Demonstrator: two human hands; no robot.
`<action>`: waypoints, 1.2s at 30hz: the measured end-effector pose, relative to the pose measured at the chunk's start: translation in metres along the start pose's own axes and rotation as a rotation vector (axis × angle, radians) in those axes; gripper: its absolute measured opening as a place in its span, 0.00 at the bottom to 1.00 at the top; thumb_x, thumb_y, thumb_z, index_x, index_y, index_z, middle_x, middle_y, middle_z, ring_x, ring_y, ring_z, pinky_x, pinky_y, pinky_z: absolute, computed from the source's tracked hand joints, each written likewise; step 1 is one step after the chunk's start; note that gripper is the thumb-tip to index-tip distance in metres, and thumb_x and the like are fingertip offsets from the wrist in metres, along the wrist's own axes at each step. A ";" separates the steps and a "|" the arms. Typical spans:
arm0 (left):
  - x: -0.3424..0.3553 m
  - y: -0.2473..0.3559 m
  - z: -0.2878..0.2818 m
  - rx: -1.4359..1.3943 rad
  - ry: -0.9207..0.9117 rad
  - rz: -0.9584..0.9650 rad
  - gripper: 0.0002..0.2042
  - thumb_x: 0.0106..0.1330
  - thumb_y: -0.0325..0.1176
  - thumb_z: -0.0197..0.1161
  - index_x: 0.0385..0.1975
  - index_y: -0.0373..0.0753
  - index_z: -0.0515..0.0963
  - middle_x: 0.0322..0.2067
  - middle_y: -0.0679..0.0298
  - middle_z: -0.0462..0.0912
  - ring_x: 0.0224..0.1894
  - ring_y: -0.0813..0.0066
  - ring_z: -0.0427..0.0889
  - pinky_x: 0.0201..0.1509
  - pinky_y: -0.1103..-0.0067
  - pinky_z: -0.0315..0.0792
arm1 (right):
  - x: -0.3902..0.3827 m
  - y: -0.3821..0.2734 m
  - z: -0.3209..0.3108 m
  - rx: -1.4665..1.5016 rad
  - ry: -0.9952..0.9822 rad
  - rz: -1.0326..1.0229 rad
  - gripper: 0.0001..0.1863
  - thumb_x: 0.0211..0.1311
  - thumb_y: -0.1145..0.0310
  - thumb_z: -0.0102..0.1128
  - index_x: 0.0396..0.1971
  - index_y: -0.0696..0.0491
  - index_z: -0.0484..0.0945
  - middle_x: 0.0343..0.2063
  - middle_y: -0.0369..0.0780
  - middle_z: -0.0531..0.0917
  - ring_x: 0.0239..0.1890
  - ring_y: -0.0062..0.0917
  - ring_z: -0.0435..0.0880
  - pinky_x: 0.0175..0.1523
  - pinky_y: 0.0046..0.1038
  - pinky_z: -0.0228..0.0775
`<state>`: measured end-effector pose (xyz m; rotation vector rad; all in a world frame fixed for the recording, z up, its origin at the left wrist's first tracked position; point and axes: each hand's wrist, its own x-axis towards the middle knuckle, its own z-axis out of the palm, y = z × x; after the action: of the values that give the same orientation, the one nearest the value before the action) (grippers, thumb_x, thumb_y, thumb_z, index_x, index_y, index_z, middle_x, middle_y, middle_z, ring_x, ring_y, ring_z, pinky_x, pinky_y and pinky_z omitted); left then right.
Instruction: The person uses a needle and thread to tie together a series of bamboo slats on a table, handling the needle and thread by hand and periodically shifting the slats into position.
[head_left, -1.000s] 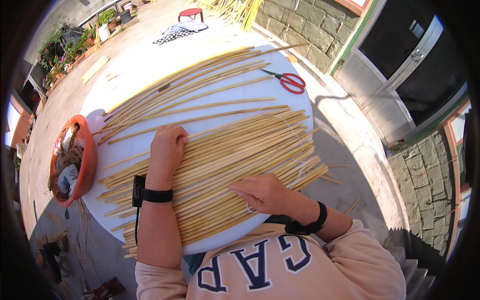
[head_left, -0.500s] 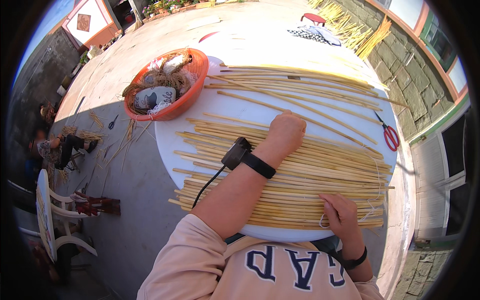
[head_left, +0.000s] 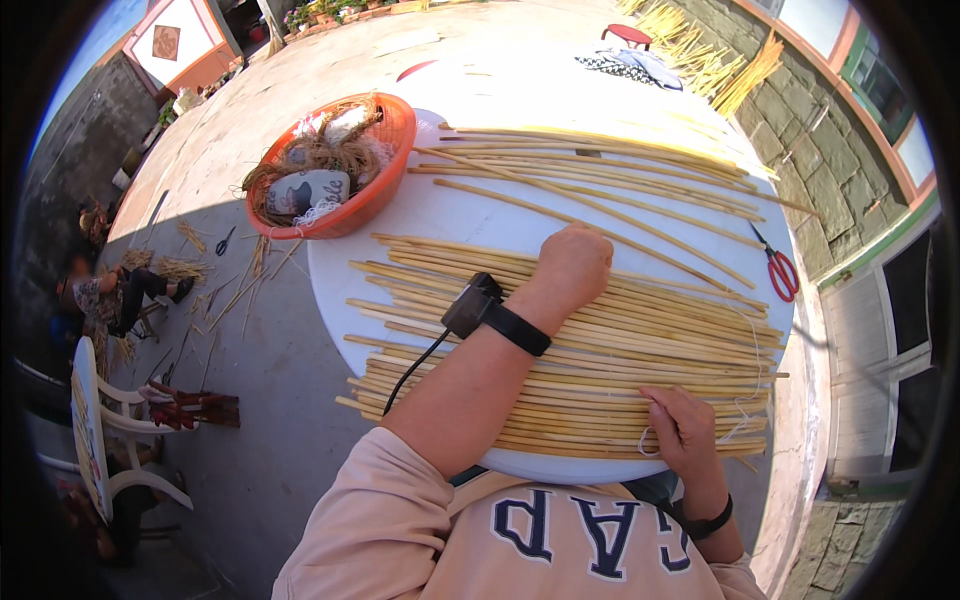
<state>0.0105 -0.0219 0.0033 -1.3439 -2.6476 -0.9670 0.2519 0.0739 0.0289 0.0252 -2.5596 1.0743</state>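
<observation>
the fingers of the left hand are curled under into a loose fist, knuckles up, and the fist presses on the near mat of straw stalks; whether any stalk is pinched inside it cannot be told. the right hand lies on the near edge of the same mat, fingers bent, with thumb and forefinger closed on a thin pale string that makes a small loop beside the hand and runs off along the stalk ends.

the stalks are long, thin, dry and pale yellow, laid side by side across the white round table, their ends overhanging its rim on the left. a second, looser group of stalks lies farther away on the table, a few crossing at a slant.

a black band with a small black box and a trailing cable wraps the left wrist; a plain black band circles the right. the sleeves are soft peach-coloured cloth.

red-handled scissors rest at the table's right rim, well apart from both hands. an orange plastic basin with tangled straw and cloth sits at the far left rim. on the concrete ground to the left stands a white plastic chair, and another person sits low among scattered straw.
</observation>
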 end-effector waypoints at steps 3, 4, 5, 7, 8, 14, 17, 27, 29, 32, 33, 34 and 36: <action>0.001 -0.001 -0.001 0.005 -0.006 -0.001 0.02 0.52 0.28 0.63 0.22 0.40 0.82 0.27 0.62 0.81 0.39 0.60 0.77 0.42 0.68 0.73 | 0.000 0.001 -0.001 -0.060 -0.008 -0.028 0.10 0.57 0.80 0.55 0.39 0.60 0.80 0.19 0.42 0.76 0.19 0.30 0.76 0.25 0.26 0.66; -0.001 -0.002 -0.002 0.026 0.000 0.005 0.02 0.51 0.29 0.63 0.22 0.40 0.82 0.27 0.61 0.81 0.39 0.60 0.77 0.42 0.69 0.73 | -0.001 0.002 -0.001 -0.040 -0.028 -0.007 0.10 0.57 0.79 0.56 0.39 0.59 0.80 0.20 0.42 0.77 0.20 0.31 0.76 0.25 0.27 0.66; 0.000 -0.003 -0.002 0.021 0.013 0.035 0.02 0.51 0.29 0.63 0.22 0.40 0.82 0.27 0.61 0.81 0.38 0.59 0.77 0.43 0.69 0.73 | -0.002 0.004 -0.001 -0.035 -0.034 0.028 0.10 0.58 0.79 0.56 0.39 0.59 0.80 0.21 0.42 0.77 0.20 0.31 0.76 0.25 0.27 0.66; -0.001 -0.005 -0.003 -0.023 0.035 0.051 0.02 0.51 0.27 0.64 0.23 0.38 0.82 0.27 0.59 0.81 0.38 0.59 0.77 0.43 0.69 0.73 | -0.003 0.011 0.001 -0.037 -0.015 -0.048 0.11 0.58 0.79 0.56 0.40 0.59 0.80 0.21 0.42 0.78 0.20 0.31 0.76 0.25 0.27 0.66; 0.000 -0.005 -0.004 -0.016 0.026 0.055 0.02 0.51 0.26 0.65 0.23 0.37 0.81 0.27 0.59 0.81 0.38 0.59 0.78 0.42 0.69 0.72 | -0.005 0.014 0.002 -0.040 0.007 -0.065 0.11 0.58 0.78 0.57 0.41 0.59 0.79 0.22 0.42 0.78 0.21 0.31 0.77 0.25 0.27 0.67; -0.001 0.001 -0.012 -0.062 0.011 0.071 0.03 0.50 0.25 0.67 0.24 0.34 0.80 0.26 0.57 0.80 0.35 0.59 0.77 0.40 0.70 0.71 | -0.009 0.022 0.007 -0.043 0.044 -0.097 0.11 0.58 0.76 0.59 0.42 0.58 0.79 0.26 0.42 0.81 0.24 0.31 0.81 0.27 0.26 0.73; 0.000 0.001 -0.012 -0.046 -0.004 0.077 0.04 0.50 0.25 0.66 0.24 0.33 0.80 0.25 0.56 0.78 0.33 0.59 0.76 0.38 0.71 0.71 | -0.007 0.021 0.008 -0.001 0.104 -0.119 0.09 0.58 0.74 0.59 0.39 0.57 0.80 0.25 0.41 0.80 0.23 0.33 0.80 0.26 0.29 0.73; 0.000 0.003 -0.016 -0.054 -0.046 0.034 0.02 0.50 0.25 0.66 0.23 0.36 0.80 0.23 0.60 0.77 0.34 0.61 0.75 0.39 0.71 0.70 | -0.007 0.020 0.007 -0.028 0.102 -0.118 0.08 0.57 0.73 0.59 0.37 0.57 0.80 0.25 0.41 0.81 0.23 0.33 0.81 0.26 0.28 0.73; 0.001 0.003 -0.017 -0.074 -0.054 0.034 0.03 0.49 0.25 0.66 0.23 0.35 0.80 0.23 0.60 0.77 0.33 0.61 0.75 0.38 0.71 0.70 | -0.007 0.020 0.007 -0.010 0.106 -0.113 0.08 0.57 0.73 0.59 0.37 0.57 0.80 0.25 0.41 0.81 0.23 0.33 0.80 0.25 0.28 0.73; 0.001 0.001 -0.017 -0.087 -0.067 0.026 0.03 0.49 0.24 0.65 0.24 0.35 0.80 0.22 0.60 0.76 0.32 0.61 0.75 0.38 0.72 0.69 | -0.007 0.021 0.007 -0.039 0.103 -0.133 0.09 0.58 0.74 0.59 0.39 0.58 0.79 0.23 0.40 0.79 0.21 0.30 0.79 0.24 0.27 0.72; 0.001 0.000 -0.017 -0.094 -0.065 0.021 0.03 0.49 0.23 0.65 0.24 0.35 0.80 0.21 0.59 0.76 0.32 0.61 0.75 0.38 0.72 0.69 | -0.008 0.021 0.007 -0.056 0.107 -0.146 0.08 0.58 0.73 0.59 0.38 0.57 0.79 0.24 0.40 0.79 0.22 0.31 0.79 0.24 0.27 0.72; 0.001 -0.001 -0.016 -0.103 -0.066 0.018 0.04 0.48 0.22 0.65 0.24 0.35 0.80 0.21 0.59 0.76 0.31 0.62 0.75 0.38 0.72 0.69 | -0.008 0.022 0.008 -0.059 0.112 -0.143 0.08 0.58 0.73 0.59 0.37 0.57 0.79 0.24 0.40 0.79 0.22 0.31 0.80 0.25 0.28 0.72; 0.003 -0.001 -0.016 -0.121 -0.014 0.067 0.04 0.48 0.21 0.65 0.24 0.34 0.80 0.21 0.59 0.76 0.31 0.62 0.74 0.37 0.73 0.69 | -0.008 0.023 0.009 -0.064 0.121 -0.148 0.08 0.57 0.72 0.58 0.36 0.57 0.79 0.25 0.40 0.80 0.23 0.32 0.80 0.25 0.28 0.72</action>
<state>0.0037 -0.0286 0.0164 -1.4582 -2.5733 -1.1303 0.2531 0.0832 0.0043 0.1275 -2.4396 0.9097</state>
